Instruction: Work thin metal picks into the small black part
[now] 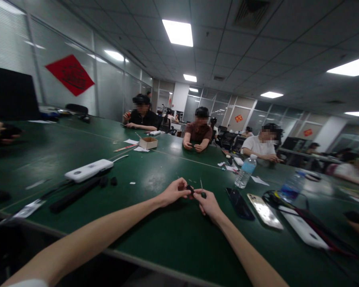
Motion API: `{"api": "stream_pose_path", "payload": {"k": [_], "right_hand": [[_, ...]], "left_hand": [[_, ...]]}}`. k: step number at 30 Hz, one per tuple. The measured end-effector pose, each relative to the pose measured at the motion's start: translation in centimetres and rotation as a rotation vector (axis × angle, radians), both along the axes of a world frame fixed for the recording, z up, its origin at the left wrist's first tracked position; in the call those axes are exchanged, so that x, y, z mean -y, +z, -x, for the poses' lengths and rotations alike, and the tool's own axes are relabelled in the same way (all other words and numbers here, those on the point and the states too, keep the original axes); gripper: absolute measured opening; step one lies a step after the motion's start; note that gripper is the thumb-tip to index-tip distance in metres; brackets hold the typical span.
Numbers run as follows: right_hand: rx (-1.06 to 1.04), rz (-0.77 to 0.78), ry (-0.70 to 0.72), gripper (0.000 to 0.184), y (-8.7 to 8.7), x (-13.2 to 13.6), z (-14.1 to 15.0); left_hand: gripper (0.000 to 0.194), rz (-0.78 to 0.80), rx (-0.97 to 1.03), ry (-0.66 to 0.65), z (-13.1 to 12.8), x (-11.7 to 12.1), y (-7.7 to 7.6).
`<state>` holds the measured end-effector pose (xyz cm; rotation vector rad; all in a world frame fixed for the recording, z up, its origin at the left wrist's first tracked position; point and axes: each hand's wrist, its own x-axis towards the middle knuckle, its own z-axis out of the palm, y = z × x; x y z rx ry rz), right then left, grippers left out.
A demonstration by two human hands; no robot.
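Observation:
Both my arms reach out over the green table (167,235). My left hand (175,192) is closed in a pinch on a small black part (190,188). My right hand (208,203) is closed around a small screwdriver (202,189) with a black handle, its thin shaft pointing up. The two hands meet at the black part, just above the table top.
A white power bank (89,170) and a black bar lie to the left. Right of my hands lie two phones (239,203), a water bottle (245,171), a second bottle and cables. A small cardboard box (148,142) sits farther back. Several people sit along the far side.

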<state>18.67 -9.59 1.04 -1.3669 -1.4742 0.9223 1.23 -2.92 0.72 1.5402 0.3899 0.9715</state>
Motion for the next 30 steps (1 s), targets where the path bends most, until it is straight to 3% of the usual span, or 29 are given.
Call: {"api": "stream_pose_path", "payload": {"k": [4,9,15,19,30], "right_hand": [[0.090,-0.027,-0.010,0.043,0.4,0.0,-0.2],[0.359,-0.251,-0.116,0.026,1.7,0.3,-1.0],[0.557,-0.406,0.015,0.033,2.2,0.7,-1.4],[0.655,-0.402,0.076,0.037,2.1,0.7,-1.6],[0.788,-0.404,0.090,0.034,2.9,1.4,-1.6]], "left_hand": [[0.035,0.038,0.027,0.026,0.2,-0.2,0.0],[0.041,0.112,0.042,0.042,0.4,-0.5,0.0],[0.044,0.188,0.066,-0.033,0.7,-0.6,0.1],[0.047,0.224,0.073,-0.090,0.9,-0.7,0.3],[0.040,0.239,0.074,-0.059,0.8,-0.7,0.3]]}}
